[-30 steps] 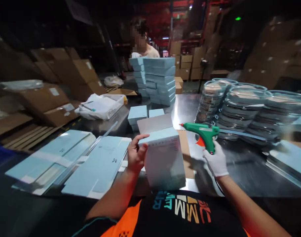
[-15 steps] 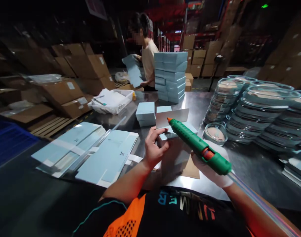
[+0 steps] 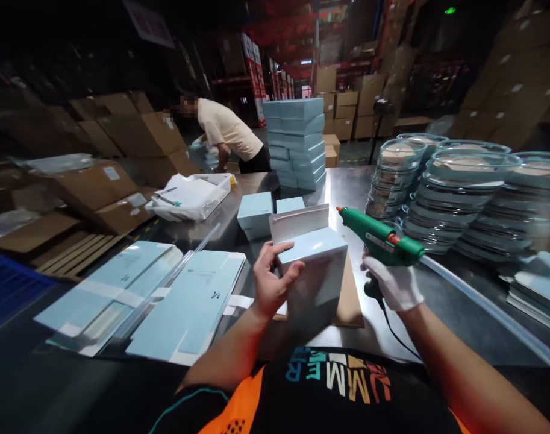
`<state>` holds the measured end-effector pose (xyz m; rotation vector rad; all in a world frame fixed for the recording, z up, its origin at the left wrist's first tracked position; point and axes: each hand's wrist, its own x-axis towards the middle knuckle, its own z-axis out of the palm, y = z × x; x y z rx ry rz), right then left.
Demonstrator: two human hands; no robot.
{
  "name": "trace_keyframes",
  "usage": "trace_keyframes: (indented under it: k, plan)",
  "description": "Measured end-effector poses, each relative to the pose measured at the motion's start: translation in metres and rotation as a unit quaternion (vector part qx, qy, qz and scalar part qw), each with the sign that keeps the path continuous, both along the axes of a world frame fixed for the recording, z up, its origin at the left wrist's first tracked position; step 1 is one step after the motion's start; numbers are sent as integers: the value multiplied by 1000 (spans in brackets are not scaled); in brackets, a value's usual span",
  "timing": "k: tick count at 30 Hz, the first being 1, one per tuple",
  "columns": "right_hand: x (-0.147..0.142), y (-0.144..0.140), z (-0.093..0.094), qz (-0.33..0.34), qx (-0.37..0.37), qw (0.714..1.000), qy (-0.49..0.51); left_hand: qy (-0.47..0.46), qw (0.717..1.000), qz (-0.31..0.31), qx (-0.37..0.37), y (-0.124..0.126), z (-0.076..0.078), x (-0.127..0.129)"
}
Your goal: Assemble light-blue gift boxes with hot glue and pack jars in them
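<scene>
The right hand [image 3: 396, 284] grips the glue gun [image 3: 375, 235], now swung aside from the box [image 3: 317, 295] the left hand [image 3: 270, 283] pinches, apparently freeing its flap [image 3: 300, 224].

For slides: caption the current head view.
Bare left hand on a pale-blue rectangular cardboard box; white-gloved right hand holding a green plastic glue gun beside it.

Shirt front [image 3: 329, 416]: multicoloured letters, R, E, M, M legible left to right; a further red character uncertain. Flat pale-blue sheets [image 3: 179, 307]: black squiggle, no readable characters. Green glue gun [image 3: 369, 232]: label print too small. Carton [image 3: 76, 187] label and hanging sign [image 3: 148, 23]: illegible.
</scene>
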<state>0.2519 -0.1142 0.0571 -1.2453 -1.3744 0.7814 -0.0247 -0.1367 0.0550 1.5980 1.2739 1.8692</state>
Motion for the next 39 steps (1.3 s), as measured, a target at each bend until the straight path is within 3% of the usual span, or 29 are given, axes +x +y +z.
trace_keyframes:
  k: [3, 5, 9, 13, 18, 20, 23, 27, 33, 37, 39]
  plan:
    - [4, 4, -24, 35, -142, 983, 106, -60, 996, -47, -38, 1, 3, -4]
    - [9, 8, -42, 56, -191, 974, 110, -92, 992, -69, -52, 2, 5, -6]
    - [29, 17, -59, 5, -99, 995, 16, -101, 989, -87, -62, 3, 5, -8]
    - [30, 16, -39, -38, -18, 999, 4, -81, 988, -114, -64, 4, 5, -3]
    - [-17, 2, 13, 137, 34, 984, 107, -4, 988, -154, 26, 5, 2, 10]
    - [-28, -1, 25, 162, 32, 981, 103, 26, 985, -166, 46, 8, -4, 12]
    - [-25, -1, 21, 197, 32, 974, 111, 24, 984, -149, 89, 17, -16, 13]
    - [-5, 4, -1, 219, 60, 971, 78, -38, 968, -159, 193, 28, -22, 7]
    - [-2, -2, -6, 259, 150, 954, 22, 147, 934, -235, 228, 31, -7, -9]
    - [-10, -6, -2, 259, 178, 949, 23, 174, 926, -224, 251, 31, 6, -19]
    - [-18, -9, -3, 242, 215, 946, -12, 262, 911, -199, 249, 25, 18, -23]
